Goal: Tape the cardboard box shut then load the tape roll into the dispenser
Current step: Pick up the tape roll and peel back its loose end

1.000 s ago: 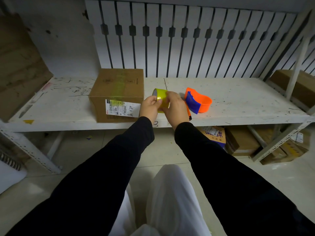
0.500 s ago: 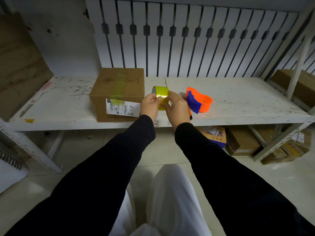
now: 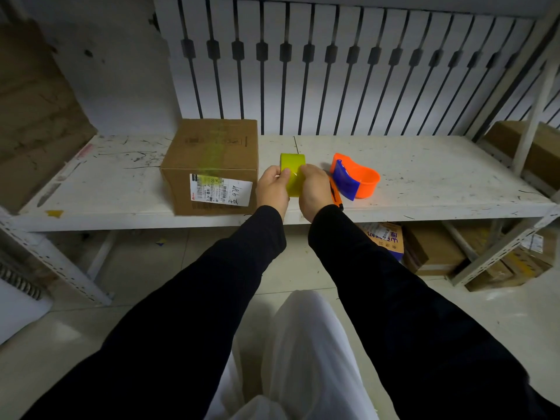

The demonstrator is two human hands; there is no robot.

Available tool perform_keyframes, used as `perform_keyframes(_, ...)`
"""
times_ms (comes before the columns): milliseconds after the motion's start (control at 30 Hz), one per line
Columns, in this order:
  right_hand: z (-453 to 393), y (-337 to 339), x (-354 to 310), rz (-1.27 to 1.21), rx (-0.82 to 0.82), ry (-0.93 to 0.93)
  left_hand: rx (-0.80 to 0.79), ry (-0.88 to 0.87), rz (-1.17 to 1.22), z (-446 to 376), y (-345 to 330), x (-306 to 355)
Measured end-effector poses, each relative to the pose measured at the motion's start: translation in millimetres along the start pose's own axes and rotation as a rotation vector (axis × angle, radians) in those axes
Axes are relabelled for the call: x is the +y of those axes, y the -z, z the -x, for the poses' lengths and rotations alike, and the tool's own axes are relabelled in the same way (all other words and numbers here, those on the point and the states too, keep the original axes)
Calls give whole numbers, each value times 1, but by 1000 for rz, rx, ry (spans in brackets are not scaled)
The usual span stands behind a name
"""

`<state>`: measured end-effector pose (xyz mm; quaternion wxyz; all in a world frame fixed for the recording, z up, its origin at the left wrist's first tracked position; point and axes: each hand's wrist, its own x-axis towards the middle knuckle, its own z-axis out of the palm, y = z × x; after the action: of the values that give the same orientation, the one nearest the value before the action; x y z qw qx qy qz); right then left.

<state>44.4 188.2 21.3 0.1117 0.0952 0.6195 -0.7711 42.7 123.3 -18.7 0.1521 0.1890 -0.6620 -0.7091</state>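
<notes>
A brown cardboard box [image 3: 212, 159] stands on the white shelf [image 3: 424, 177], closed, with a yellow-green tape strip over its top and a white label on its front. Just right of it I hold a yellow-green tape roll [image 3: 292, 172] upright between both hands. My left hand [image 3: 272, 189] grips the roll's left side and my right hand [image 3: 315, 189] grips its right side, fingertips pressed on the roll's face. An orange tape dispenser [image 3: 359, 178] with a blue flap lies on the shelf just right of my right hand.
An orange pen or knife [image 3: 336, 195] lies partly hidden beside my right hand. Cardboard leans at the far left [image 3: 33, 125]. More boxes [image 3: 433, 250] sit under the shelf at right, and one box [image 3: 542, 147] sits on the neighbouring shelf.
Both hands have lifted the tape roll slightly up and away from me and turned it a little. The box and dispenser have not moved.
</notes>
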Motion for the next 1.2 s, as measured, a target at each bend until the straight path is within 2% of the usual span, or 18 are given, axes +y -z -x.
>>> perform_keyframes(167,-1,1,0,26,34,12,-8,-5,-26,1,-3,-1)
perform_keyframes(333,6,2,-4,-159,14,-32,-24,-5,3,3,-4,2)
perform_keyframes(433,3,1,-8,-170,37,-84,-26,-29,-36,3,-4,2)
perform_keyframes(533,4,-1,-7,-117,46,-20,-21,-29,-56,5,-4,1)
perform_keyframes(833,4,-1,-3,-149,79,-2,-28,-24,-46,3,-3,-1)
perform_keyframes(1200,3,-2,1,-140,44,66,-41,-23,2,6,-4,-1)
